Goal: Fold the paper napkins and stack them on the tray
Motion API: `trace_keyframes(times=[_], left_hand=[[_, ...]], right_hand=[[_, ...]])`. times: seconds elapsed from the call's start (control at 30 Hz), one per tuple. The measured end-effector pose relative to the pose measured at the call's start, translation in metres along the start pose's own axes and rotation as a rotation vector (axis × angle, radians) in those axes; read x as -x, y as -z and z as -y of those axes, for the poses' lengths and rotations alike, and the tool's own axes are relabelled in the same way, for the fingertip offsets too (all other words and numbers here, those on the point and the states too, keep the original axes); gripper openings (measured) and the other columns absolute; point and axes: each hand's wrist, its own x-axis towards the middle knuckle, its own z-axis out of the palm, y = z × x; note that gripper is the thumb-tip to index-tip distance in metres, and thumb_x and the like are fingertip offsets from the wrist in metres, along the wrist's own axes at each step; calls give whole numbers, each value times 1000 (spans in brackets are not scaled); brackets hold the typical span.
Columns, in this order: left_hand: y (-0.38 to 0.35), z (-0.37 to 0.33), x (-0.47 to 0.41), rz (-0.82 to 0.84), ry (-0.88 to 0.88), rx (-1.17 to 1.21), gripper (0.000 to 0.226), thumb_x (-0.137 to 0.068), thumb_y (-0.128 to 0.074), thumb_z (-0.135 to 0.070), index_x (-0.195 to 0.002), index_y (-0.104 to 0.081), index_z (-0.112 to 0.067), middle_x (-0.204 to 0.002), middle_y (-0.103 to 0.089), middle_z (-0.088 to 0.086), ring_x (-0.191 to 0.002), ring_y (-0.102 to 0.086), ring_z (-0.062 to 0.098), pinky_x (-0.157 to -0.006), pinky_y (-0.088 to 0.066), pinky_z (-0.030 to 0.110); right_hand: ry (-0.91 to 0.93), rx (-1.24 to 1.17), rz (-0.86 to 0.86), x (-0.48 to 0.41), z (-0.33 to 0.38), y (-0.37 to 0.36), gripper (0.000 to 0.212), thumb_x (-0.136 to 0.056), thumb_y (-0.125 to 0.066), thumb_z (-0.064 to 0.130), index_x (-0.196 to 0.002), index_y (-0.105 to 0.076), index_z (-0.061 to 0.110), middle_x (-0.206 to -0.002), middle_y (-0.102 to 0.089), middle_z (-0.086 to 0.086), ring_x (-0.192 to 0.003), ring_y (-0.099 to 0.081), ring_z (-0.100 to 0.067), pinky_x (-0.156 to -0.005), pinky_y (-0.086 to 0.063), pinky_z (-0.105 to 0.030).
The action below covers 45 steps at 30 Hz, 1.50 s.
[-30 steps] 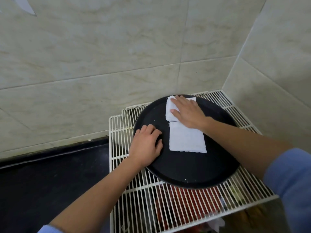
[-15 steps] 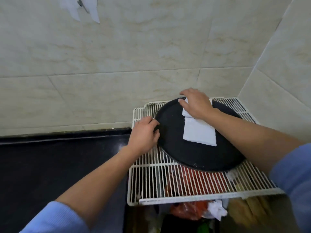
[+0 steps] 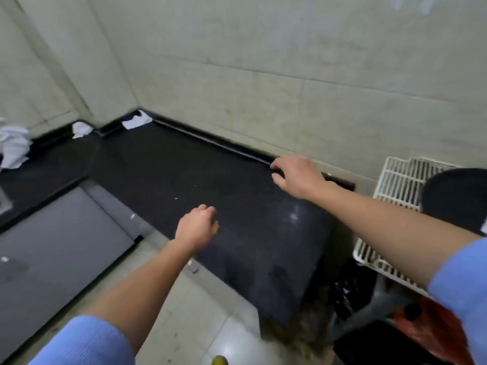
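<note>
The round black tray (image 3: 453, 196) sits on a white wire rack (image 3: 395, 180) at the far right edge, mostly cut off; the napkins on it are out of view. White paper napkins lie far off on the black counter: one in the back corner (image 3: 137, 121), one left of it (image 3: 81, 129), and a crumpled heap (image 3: 13, 148) at the left edge. My left hand (image 3: 197, 225) hovers over the counter's front edge, fingers loosely curled, holding nothing. My right hand (image 3: 295, 175) hovers near the counter's back edge, fingers loosely bent, also holding nothing.
A long black counter (image 3: 210, 185) runs along the tiled wall. A grey panel (image 3: 52, 246) lies lower left. Below the rack, at the lower right, are dark clutter and a red bag (image 3: 432, 335). Pale floor tiles (image 3: 200, 312) show between my arms.
Both hands have left the tray and napkins and moved left over the counter. The view has swung left, so the tray now sits at the right edge.
</note>
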Motion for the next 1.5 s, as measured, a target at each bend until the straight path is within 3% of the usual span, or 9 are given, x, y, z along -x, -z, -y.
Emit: trace_keyframes(times=[0.2,0.5,0.8,1.23,1.5], left_hand=[[22,160,49,-53,196,13,26,-89,-50,-29,-110,-58,-17,-110,-58,5,-98,-59,29,-77,-50,37],[71,392,94,-44,401,-23,32,-91,-49,-28,-120,-56,-17,-118,-58,6,-107,-57,27,-82,-47,35],[53,486,58,2,409,32,35,-91,-49,-31,-123,-55,-19,-122,-57,5,-110,-56,26,-85,-47,34],[90,676,-108,2,484,20,35,-91,-49,-32,-122,-55,-19,-118,-57,4,-106,-57,26,-81,-46,35],[86,766,-195,83,430,82,25,-90,-51,-32,-111,-57,-19,-108,-57,4,-99,-58,27,-78,-48,37]], right_hand=[[177,45,115,-72,156,-50,36,-94,-47,35,-126,-55,20,-119,-60,-4,-105,-59,-27,-86,-48,-38],[286,20,249,-177,366,-142,37,-94,-46,39,-127,-52,23,-121,-58,-1,-104,-59,-26,-76,-45,-36],[311,39,314,-269,438,-197,37,-94,-48,39,-127,-53,23,-121,-58,-3,-105,-59,-27,-81,-48,-39],[306,-29,382,-524,523,-298,38,-93,-50,38,-128,-51,22,-120,-59,-4,-104,-59,-27,-80,-49,-40],[243,-22,492,-620,554,-352,39,-93,-52,38,-129,-50,23,-118,-59,-3,-99,-60,-23,-79,-52,-39]])
